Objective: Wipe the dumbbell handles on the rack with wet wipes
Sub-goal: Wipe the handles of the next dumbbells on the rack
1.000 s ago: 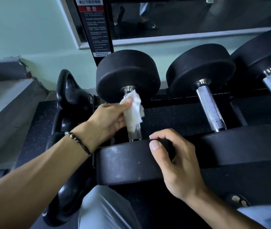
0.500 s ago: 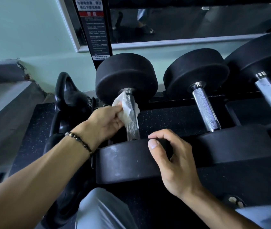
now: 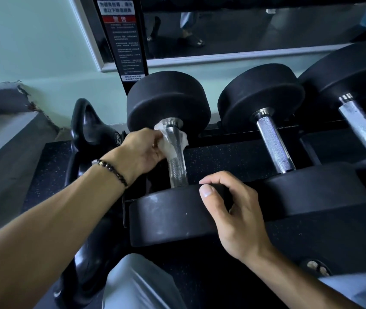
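Three black dumbbells lie on the rack (image 3: pixel 244 152) with chrome handles pointing toward me. My left hand (image 3: pixel 143 150) holds a white wet wipe (image 3: pixel 171 144) under and around the far end of the leftmost dumbbell handle (image 3: pixel 177 168), close to its far head (image 3: pixel 168 99). Part of the wipe is hidden under the handle. My right hand (image 3: pixel 233 210) grips the top edge of that dumbbell's near head (image 3: pixel 166 217), thumb on its face. The middle handle (image 3: pixel 273 143) and the right handle (image 3: pixel 360 128) are bare.
A black kettlebell (image 3: pixel 88 134) stands left of the rack beside a grey ledge (image 3: pixel 3 134). Behind the rack are a green wall, a mirror (image 3: pixel 244 25) and a black post with a warning sign (image 3: pixel 123 39). My knees show at the bottom.
My left hand has moved the wipe from the top of the handle down its left side and underneath, further toward the far head. My right hand stays on the near head.
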The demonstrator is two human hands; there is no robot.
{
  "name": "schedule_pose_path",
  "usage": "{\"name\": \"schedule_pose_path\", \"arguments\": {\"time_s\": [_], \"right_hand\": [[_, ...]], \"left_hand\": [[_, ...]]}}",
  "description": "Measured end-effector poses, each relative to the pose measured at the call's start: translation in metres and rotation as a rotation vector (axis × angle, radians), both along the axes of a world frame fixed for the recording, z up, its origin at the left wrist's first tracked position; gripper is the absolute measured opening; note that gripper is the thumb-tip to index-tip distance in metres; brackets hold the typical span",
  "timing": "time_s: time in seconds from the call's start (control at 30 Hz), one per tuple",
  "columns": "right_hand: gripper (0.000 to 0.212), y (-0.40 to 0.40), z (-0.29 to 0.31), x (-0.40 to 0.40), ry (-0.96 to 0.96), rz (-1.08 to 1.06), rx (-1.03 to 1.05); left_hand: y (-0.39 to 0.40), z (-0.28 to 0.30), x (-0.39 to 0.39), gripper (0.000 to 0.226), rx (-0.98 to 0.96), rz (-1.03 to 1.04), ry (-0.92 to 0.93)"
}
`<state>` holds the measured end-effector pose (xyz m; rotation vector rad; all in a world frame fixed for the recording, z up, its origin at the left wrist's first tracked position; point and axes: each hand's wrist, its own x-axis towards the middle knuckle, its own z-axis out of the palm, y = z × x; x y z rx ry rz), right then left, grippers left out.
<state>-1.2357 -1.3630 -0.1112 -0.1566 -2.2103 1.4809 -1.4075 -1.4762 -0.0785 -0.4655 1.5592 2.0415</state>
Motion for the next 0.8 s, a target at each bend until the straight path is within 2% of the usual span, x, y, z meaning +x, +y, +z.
{"name": "schedule_pose_path", "arguments": {"time_s": [0.17, 0.3, 0.4, 0.57, 0.63, 0.73, 0.8], "right_hand": [[0.031, 0.000, 0.001, 0.000, 0.011, -0.003, 0.000], [0.031, 0.001, 0.001, 0.001, 0.002, 0.002, 0.005], [0.032, 0.000, 0.002, 0.001, 0.001, -0.002, 0.008], [0.031, 0.000, 0.006, 0.003, -0.051, 0.024, 0.010], [0.036, 0.003, 0.013, 0.004, -0.151, 0.064, -0.022], [0.047, 0.015, 0.034, 0.000, -0.273, 0.103, -0.098], [0.067, 0.027, 0.054, -0.005, -0.271, 0.094, -0.082]], "left_hand": [[-0.009, 0.001, 0.020, 0.019, -0.091, -0.174, 0.088], [0.003, 0.010, 0.008, 0.019, -0.073, -0.050, 0.123], [-0.007, 0.007, 0.018, 0.015, -0.114, -0.142, 0.152], [-0.028, 0.020, 0.034, 0.011, -0.240, -0.102, 0.385], [-0.031, 0.032, 0.042, 0.026, -0.285, -0.114, 0.485], [-0.033, 0.049, 0.051, 0.079, -0.303, -0.202, 0.571], [-0.026, 0.061, 0.056, 0.102, -0.268, -0.253, 0.595]]}}
